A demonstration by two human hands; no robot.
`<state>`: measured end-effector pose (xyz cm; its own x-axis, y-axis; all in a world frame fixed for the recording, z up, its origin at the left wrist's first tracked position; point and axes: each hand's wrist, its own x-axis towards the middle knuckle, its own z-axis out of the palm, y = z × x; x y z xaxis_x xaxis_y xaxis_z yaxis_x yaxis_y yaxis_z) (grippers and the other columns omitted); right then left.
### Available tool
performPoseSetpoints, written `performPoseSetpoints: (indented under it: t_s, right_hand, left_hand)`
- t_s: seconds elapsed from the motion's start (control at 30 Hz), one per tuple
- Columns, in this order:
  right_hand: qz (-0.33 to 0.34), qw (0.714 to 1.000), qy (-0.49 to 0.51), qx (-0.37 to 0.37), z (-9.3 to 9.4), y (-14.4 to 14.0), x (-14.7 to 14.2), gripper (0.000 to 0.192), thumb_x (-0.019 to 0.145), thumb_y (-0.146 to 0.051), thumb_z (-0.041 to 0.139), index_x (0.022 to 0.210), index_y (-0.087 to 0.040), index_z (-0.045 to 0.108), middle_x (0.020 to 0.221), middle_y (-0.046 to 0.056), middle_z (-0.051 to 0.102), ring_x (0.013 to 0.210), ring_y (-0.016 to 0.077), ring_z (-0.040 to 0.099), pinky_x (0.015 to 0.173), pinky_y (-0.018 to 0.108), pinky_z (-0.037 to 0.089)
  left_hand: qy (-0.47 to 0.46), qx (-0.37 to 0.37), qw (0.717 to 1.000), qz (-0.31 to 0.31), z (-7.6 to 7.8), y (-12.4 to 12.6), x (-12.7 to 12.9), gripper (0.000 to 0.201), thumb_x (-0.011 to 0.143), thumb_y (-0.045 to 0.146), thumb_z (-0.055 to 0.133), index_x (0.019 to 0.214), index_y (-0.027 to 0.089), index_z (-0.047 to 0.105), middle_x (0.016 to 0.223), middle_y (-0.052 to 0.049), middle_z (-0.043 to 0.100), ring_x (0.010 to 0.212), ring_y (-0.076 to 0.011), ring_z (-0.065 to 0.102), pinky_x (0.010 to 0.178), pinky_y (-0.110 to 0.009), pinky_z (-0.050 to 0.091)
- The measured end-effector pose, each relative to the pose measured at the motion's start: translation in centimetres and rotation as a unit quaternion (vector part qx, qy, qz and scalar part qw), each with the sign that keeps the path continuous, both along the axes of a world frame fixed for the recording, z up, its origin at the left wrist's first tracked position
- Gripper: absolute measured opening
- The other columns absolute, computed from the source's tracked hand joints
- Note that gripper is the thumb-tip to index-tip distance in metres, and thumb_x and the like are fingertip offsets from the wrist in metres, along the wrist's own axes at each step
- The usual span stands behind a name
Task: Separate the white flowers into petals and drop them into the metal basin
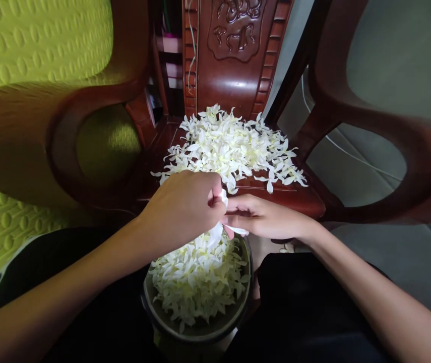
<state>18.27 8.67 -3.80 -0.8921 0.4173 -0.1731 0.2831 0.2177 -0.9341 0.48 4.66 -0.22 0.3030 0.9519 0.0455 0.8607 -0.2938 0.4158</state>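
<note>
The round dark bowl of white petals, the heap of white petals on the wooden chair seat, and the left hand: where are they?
Round dark bowl [234, 316]: head view, bare right inner wall.
Heap of white petals [234, 146]: head view, heap's middle.
Left hand [185, 206]: head view, back of hand.

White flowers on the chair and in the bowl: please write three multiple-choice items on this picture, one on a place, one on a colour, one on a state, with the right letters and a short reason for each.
1. Where does the loose pile of white flowers lie?
A. on the wooden chair seat
B. on the grey floor
C. on the green cushion

2. What colour is the cushion at the left?
A. red
B. yellow-green
C. blue

3. How do the left hand and the right hand stand?
A. far apart, both flat
B. one hidden
C. together over the bowl, pinching a white flower

Answers:
1 A, the pile rests on the dark red seat.
2 B, the textured fabric is yellow-green.
3 C, the fingers of both hands meet on a flower above the filled bowl.
</note>
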Motion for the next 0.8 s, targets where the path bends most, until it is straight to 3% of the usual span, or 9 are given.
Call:
performPoseSetpoints:
  t_s: [0.17,0.3,0.5,0.57,0.67,0.8]
  right_hand:
    - [-0.016,1.000,0.003,0.002,-0.3,-0.1,0.2,0.016,0.088,-0.012,0.045,0.074,-0.016,0.048,0.065,-0.004,0.046,0.061,0.0090,0.043,0.062,0.023,0.036]
    - [-0.044,0.999,0.016,-0.024,-0.4,-0.5,0.2,0.014,0.091,-0.019,0.046,0.078,-0.016,0.047,0.066,-0.005,0.038,0.059,0.0081,0.036,0.057,0.021,0.033]
    - [-0.080,0.995,0.060,0.003,0.3,-0.7,0.0,0.024,0.089,-0.036,0.053,0.081,-0.014,0.059,0.075,0.000,0.052,0.072,0.0124,0.046,0.067,0.024,0.040]
    - [-0.084,0.994,0.076,0.003,0.5,-0.7,-0.1,0.026,0.088,-0.037,0.054,0.081,-0.013,0.061,0.075,0.001,0.054,0.071,0.0121,0.047,0.066,0.024,0.040]
    - [-0.084,0.994,0.075,0.013,0.6,-0.9,-0.1,0.027,0.089,-0.035,0.054,0.078,-0.012,0.063,0.068,-0.001,0.051,0.063,0.0099,0.042,0.060,0.022,0.037]
    - [-0.066,0.995,0.064,0.029,0.3,-1.0,0.0,0.029,0.090,-0.037,0.051,0.081,-0.013,0.064,0.066,-0.002,0.047,0.061,0.0100,0.039,0.058,0.023,0.035]
  left_hand:
    - [-0.030,0.001,0.999,-0.010,-0.2,0.1,-0.3,0.012,0.074,0.019,0.046,0.068,0.019,0.056,0.061,0.002,0.060,0.056,-0.0121,0.048,0.053,-0.026,0.031]
    - [-0.049,-0.015,0.999,0.004,-0.1,0.4,-0.2,0.013,0.076,0.026,0.048,0.067,0.020,0.056,0.058,0.003,0.061,0.055,-0.0122,0.052,0.051,-0.025,0.032]
    - [-0.135,-0.095,0.986,-0.031,0.7,0.5,-0.3,0.014,0.081,0.026,0.047,0.071,0.020,0.055,0.061,0.004,0.064,0.054,-0.0108,0.057,0.048,-0.022,0.037]
    - [-0.141,-0.092,0.985,-0.027,0.8,0.6,-0.4,0.012,0.080,0.024,0.047,0.072,0.020,0.055,0.062,0.003,0.065,0.054,-0.0109,0.058,0.048,-0.022,0.038]
    - [-0.107,-0.069,0.992,-0.009,0.7,0.9,-0.7,0.011,0.078,0.025,0.048,0.074,0.020,0.057,0.062,0.003,0.065,0.055,-0.0118,0.058,0.049,-0.023,0.038]
    - [-0.132,-0.144,0.979,-0.056,0.9,1.0,-0.9,0.013,0.080,0.024,0.046,0.083,0.021,0.059,0.071,0.004,0.068,0.061,-0.0120,0.061,0.051,-0.021,0.041]
